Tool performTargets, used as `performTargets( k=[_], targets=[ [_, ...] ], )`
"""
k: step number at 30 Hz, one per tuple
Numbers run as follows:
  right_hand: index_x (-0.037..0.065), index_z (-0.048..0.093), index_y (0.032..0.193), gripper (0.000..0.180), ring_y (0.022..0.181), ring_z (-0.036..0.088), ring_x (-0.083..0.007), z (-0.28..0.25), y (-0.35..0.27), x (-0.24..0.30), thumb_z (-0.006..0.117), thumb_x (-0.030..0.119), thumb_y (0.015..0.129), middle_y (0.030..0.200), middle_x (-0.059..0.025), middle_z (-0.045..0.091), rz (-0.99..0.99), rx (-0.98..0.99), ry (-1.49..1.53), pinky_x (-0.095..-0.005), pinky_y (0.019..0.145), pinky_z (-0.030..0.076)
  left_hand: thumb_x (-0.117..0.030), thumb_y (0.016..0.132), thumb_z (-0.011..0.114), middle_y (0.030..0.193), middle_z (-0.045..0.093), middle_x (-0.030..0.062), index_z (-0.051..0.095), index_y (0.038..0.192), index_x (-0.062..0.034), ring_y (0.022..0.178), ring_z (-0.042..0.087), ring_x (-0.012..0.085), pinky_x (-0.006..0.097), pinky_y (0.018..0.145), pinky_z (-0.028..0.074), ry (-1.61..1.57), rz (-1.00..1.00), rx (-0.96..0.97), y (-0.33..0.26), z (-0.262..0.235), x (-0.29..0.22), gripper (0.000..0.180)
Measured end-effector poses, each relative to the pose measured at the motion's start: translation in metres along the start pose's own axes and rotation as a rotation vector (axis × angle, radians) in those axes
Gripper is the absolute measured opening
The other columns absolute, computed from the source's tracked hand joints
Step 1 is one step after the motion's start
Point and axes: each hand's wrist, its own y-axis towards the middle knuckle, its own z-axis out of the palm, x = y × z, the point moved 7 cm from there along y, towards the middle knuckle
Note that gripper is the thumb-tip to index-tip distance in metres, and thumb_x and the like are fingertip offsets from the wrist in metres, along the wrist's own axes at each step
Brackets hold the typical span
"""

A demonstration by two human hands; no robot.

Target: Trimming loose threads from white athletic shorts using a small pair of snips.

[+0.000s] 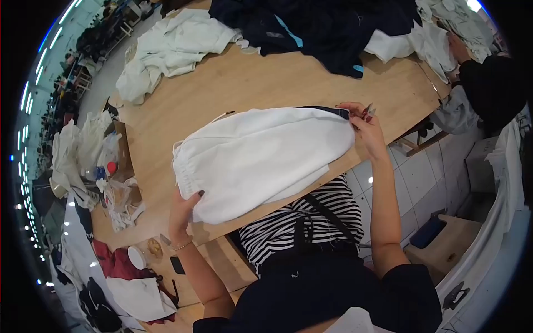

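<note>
We see a white garment (261,158) lying flat on the wooden desk (266,83), spread across its near edge, elastic waistband end toward our left

Left hand (183,213) is closed on the garment's lower left corner, thumb on top of the fabric, fingers under it where we can't see them

Right hand (363,125) sits at the garment's far right end, touching the dark trim there; fingers curled and pinching a small thread snipper (368,111) with reddish grips. We can't tell whether that hand also has hold of the fabric

Far side of the desk: a dark navy pile (316,28) in the middle, pale greenish-white garments (166,53) to its left, more white cloth (427,41) to its right

Another person in a dark sleeve (483,83) sits at the desk's far right corner

Left of the desk there are plastic bags and white cloth (89,150). A blue stool pad (427,230) is on the tiled floor at lower right
</note>
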Motion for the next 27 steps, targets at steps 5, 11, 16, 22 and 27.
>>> performTargets(
  k=[5,11,16,22,27],
  targets=[
    [0.004,0.060,0.118,0.027,0.098,0.060,-0.0107,-0.022,0.003,-0.004,0.048,0.008,0.094,0.111,-0.0027,0.065,-0.026,-0.125,-0.016,-0.0238,0.086,0.045,0.000,0.079,0.068,0.119,0.061,0.0088,0.047,0.132,0.0021,0.105,0.059,0.0158,0.030,0.090,0.048,0.023,0.028,0.001,-0.002,0.008,0.005,0.057],
    [0.004,0.060,0.116,0.024,0.101,0.061,-0.0137,-0.027,-0.006,0.004,0.047,0.011,0.097,0.112,-0.0053,0.065,-0.107,-0.256,-0.200,-0.0255,0.088,0.044,-0.003,0.077,0.071,0.116,0.061,0.0072,0.049,0.130,0.0004,0.102,0.058,0.0167,0.030,0.088,0.047,0.176,0.102,-0.074,-0.008,0.007,-0.017,0.058],
    [0.003,0.062,0.107,0.019,0.081,0.053,-0.0091,-0.025,-0.012,0.018,0.048,0.008,0.096,0.091,-0.0021,0.061,-0.206,-0.373,-0.216,-0.0229,0.077,0.044,-0.001,0.079,0.069,0.105,0.058,0.0105,0.064,0.112,-0.0033,0.091,0.058,0.0225,0.032,0.073,0.047,0.645,0.697,-0.484,-0.022,0.074,-0.112,0.033],
    [0.007,0.058,0.105,0.015,0.073,0.041,-0.0039,0.075,-0.004,0.032,0.054,0.019,0.096,0.081,0.0043,0.049,0.039,-0.078,-0.174,-0.0186,0.064,0.035,0.002,0.080,0.064,0.103,0.060,0.0110,0.066,0.100,-0.0002,0.094,0.060,0.0268,0.036,0.079,0.051,0.836,0.871,-0.198,0.062,0.132,-0.080,0.020],
    [0.007,0.048,0.104,0.017,0.074,0.041,-0.0071,0.112,0.001,0.029,0.048,0.023,0.100,0.084,0.0018,0.049,0.050,0.181,-0.302,-0.0220,0.066,0.037,-0.001,0.081,0.064,0.094,0.065,0.0090,0.067,0.097,-0.0016,0.086,0.062,0.0272,0.036,0.075,0.052,0.824,0.877,-0.196,0.078,0.126,-0.060,0.017]
  ],
)
